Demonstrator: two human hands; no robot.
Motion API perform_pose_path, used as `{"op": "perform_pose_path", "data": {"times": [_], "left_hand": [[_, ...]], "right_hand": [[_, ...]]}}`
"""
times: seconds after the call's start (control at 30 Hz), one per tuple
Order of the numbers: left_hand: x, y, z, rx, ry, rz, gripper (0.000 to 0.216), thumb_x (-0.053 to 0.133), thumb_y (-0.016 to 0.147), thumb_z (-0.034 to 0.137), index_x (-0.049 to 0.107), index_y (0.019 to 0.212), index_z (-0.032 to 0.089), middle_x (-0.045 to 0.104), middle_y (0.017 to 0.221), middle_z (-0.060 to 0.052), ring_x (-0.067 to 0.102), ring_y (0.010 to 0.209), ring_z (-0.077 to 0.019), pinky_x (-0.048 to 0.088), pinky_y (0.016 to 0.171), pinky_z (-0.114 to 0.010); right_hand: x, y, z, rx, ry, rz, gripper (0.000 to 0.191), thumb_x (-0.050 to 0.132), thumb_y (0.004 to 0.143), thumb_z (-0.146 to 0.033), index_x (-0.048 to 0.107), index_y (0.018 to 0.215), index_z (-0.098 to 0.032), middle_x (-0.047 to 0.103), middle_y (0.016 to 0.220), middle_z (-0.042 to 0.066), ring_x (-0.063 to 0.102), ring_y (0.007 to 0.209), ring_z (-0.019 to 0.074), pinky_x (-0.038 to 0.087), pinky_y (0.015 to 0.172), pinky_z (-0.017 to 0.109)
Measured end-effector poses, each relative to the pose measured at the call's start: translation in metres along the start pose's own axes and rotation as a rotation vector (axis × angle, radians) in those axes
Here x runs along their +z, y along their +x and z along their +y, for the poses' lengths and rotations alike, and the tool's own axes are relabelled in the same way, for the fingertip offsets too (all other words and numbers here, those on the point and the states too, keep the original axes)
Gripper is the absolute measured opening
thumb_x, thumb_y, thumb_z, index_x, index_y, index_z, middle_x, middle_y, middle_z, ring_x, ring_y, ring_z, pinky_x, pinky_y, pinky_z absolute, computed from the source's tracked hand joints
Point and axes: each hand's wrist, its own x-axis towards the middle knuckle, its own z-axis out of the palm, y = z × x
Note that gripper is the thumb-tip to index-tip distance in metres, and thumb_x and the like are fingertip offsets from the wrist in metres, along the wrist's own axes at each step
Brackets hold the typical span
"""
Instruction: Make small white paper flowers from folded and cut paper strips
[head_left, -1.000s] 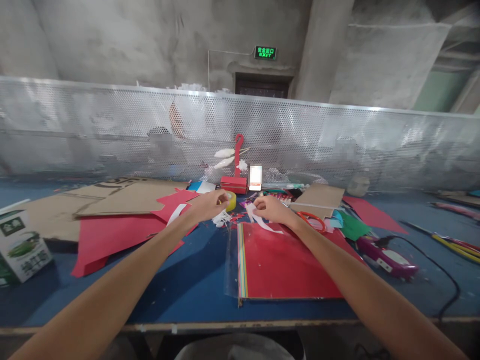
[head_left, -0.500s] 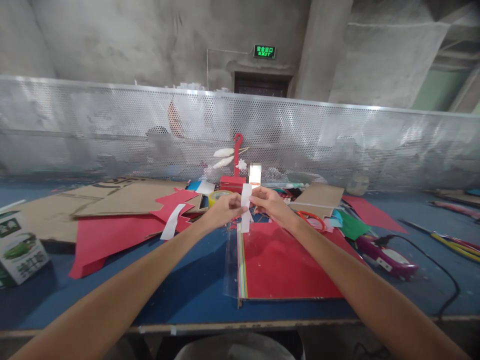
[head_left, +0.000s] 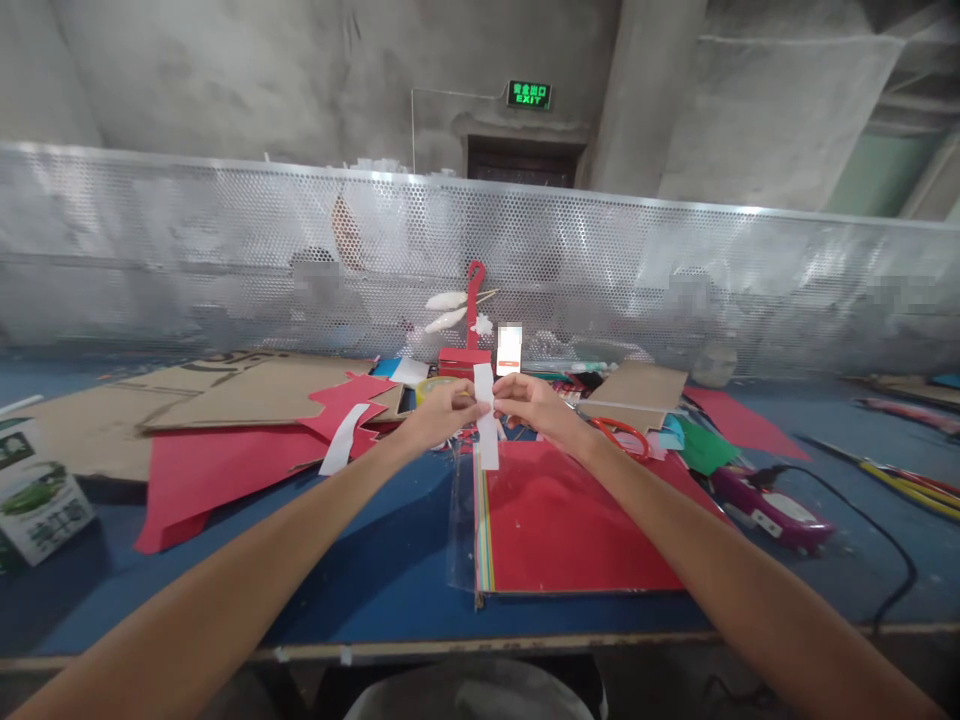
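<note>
A narrow white paper strip [head_left: 486, 440] stands roughly upright between my two hands, above the far left corner of a stack of coloured paper [head_left: 577, 530] with a red sheet on top. My left hand [head_left: 444, 412] pinches the strip's left edge at mid-height. From the other side, my right hand [head_left: 536, 405] grips the right edge with closed fingers. Behind the strip stands a red hooked stand [head_left: 475, 310] with white leaf-like pieces on it. A lit phone [head_left: 509, 350] leans beside that stand.
Cardboard sheets [head_left: 232, 395], cut red paper [head_left: 225, 470] and another white strip [head_left: 344, 440] lie left. A roll of yellow tape [head_left: 431, 388] sits behind my left hand. Red-handled scissors [head_left: 622, 437], a purple corded device [head_left: 772, 510] and a carton [head_left: 41, 495] flank the work area.
The white strip has shifted slightly left and now leans with its top to the left. Both hands have moved a little with it, still holding it.
</note>
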Motion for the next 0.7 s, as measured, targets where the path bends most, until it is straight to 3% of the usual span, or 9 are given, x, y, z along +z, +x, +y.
{"op": "perform_pose_path", "data": {"times": [0.2, 0.4, 0.7], "left_hand": [[0.0003, 0.0026, -0.0059, 0.025, -0.017, 0.003, 0.02, 0.058, 0.084, 0.039, 0.057, 0.087, 0.019, 0.065, 0.083, -0.003, 0.06, 0.073, -0.0143, 0.045, 0.066, -0.025], [-0.0014, 0.0046, -0.0059, 0.039, 0.016, 0.048, 0.029, 0.059, 0.084, 0.045, 0.053, 0.077, 0.018, 0.058, 0.072, 0.0, 0.053, 0.064, -0.0119, 0.045, 0.061, -0.025], [-0.0006, 0.0029, -0.0001, -0.006, -0.079, 0.011, 0.028, 0.067, 0.079, 0.038, 0.061, 0.095, 0.017, 0.069, 0.092, -0.006, 0.063, 0.078, -0.0149, 0.051, 0.072, -0.029]], "right_hand": [[0.0014, 0.002, 0.0005, -0.017, 0.027, 0.038, 0.029, 0.075, 0.068, -0.027, 0.058, 0.091, -0.019, 0.063, 0.08, 0.0, 0.061, 0.065, 0.0119, 0.048, 0.051, 0.021], [-0.0002, 0.0027, 0.0048, 0.008, 0.008, 0.005, 0.028, 0.073, 0.073, -0.033, 0.058, 0.093, -0.019, 0.064, 0.074, 0.0, 0.061, 0.063, 0.0131, 0.048, 0.051, 0.022], [0.0011, 0.0029, 0.0042, -0.025, -0.038, 0.073, 0.027, 0.074, 0.069, -0.03, 0.056, 0.086, -0.019, 0.061, 0.073, -0.002, 0.057, 0.062, 0.0117, 0.048, 0.053, 0.023]]}}
